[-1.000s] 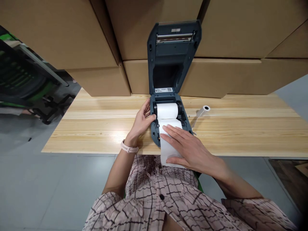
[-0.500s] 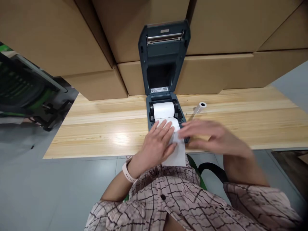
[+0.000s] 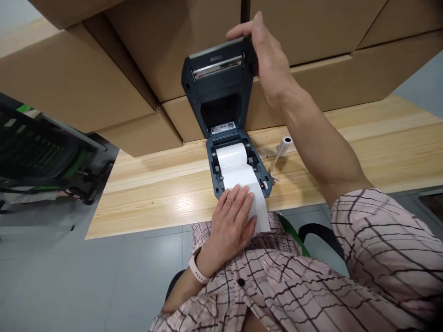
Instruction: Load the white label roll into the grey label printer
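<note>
A dark grey label printer [image 3: 210, 168] stands at the table's front edge with its lid [image 3: 221, 79] raised. Inside it sits a roll of white labels [image 3: 231, 156], held between black side holders. From the roll a white label strip [image 3: 261, 210] runs forward and hangs past the front of the printer. My left hand [image 3: 232, 214] lies flat over this strip, fingers stretched out, pressing it at the printer's front. Up at the lid's top right corner, my right hand [image 3: 272, 62] grips the edge, with part of its fingers hidden behind the lid.
A small white paper roll [image 3: 284, 145] with a loose tail lies on the wooden table [image 3: 148, 193], right of the printer. Large cardboard boxes [image 3: 194, 50] stand stacked close behind the lid. A dark office chair [image 3: 38, 152] is on the floor at left.
My right hand has moved from beside the label strip up to the lid's top corner and taken hold there. My left hand has slid slightly forward along the strip, toward me.
</note>
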`<action>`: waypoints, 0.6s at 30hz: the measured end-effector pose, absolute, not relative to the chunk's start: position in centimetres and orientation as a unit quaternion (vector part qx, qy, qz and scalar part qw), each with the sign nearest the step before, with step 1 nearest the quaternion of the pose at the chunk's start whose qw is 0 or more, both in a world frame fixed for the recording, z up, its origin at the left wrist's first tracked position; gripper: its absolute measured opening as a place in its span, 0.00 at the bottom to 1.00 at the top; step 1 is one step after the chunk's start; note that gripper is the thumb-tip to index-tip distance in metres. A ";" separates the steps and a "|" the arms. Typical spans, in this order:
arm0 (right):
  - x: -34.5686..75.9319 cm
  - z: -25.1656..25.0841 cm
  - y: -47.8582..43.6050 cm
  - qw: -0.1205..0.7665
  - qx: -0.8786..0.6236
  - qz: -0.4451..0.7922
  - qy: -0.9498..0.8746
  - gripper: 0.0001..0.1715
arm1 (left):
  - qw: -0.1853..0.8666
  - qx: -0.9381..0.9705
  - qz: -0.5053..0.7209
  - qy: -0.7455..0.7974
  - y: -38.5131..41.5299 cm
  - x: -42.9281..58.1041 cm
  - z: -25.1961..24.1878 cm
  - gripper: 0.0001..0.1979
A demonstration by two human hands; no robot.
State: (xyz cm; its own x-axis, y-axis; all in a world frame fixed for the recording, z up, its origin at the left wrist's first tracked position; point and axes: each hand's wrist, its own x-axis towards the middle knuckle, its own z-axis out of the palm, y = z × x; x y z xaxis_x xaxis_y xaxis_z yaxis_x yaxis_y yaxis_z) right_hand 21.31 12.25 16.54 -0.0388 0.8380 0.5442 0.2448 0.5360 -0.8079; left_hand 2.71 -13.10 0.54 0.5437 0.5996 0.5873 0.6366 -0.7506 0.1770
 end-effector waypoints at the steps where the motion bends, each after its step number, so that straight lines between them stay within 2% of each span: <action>1: 21.7 15.8 10.8 0.580 -0.372 0.224 -0.689 0.42 | 0.027 -0.875 -0.339 -0.345 -13.4 2.6 0.3 0.37; 4: 23.0 12.5 5.2 0.617 -0.250 0.133 -0.734 0.31 | 0.014 -0.865 -0.389 -0.316 -14.3 1.8 -0.5 0.30; 6: 23.6 9.9 1.3 0.598 -0.237 0.133 -0.754 0.22 | -0.003 -0.853 -0.427 -0.301 -15.0 1.1 -1.1 0.28; 8: 23.9 7.2 -2.2 0.553 -0.264 0.117 -0.782 0.17 | -0.008 -0.826 -0.473 -0.306 -15.4 0.4 -1.5 0.28; 11: 24.0 3.2 -5.6 0.507 -0.316 0.078 -0.798 0.18 | 0.008 -0.744 -0.561 -0.363 -14.6 0.3 -1.3 0.29; 13: 23.7 1.1 -6.7 0.511 -0.336 0.071 -0.788 0.19 | -0.031 -0.675 -0.605 -0.422 -13.1 0.9 -0.9 0.29; 16: 23.0 -0.6 -7.1 0.536 -0.357 0.073 -0.762 0.23 | -0.204 -0.617 -0.576 -0.496 -10.5 2.2 -0.5 0.37; 18: 22.6 -1.1 -6.9 0.540 -0.389 0.083 -0.742 0.28 | -0.317 -0.597 -0.537 -0.504 -9.2 2.7 -0.6 0.37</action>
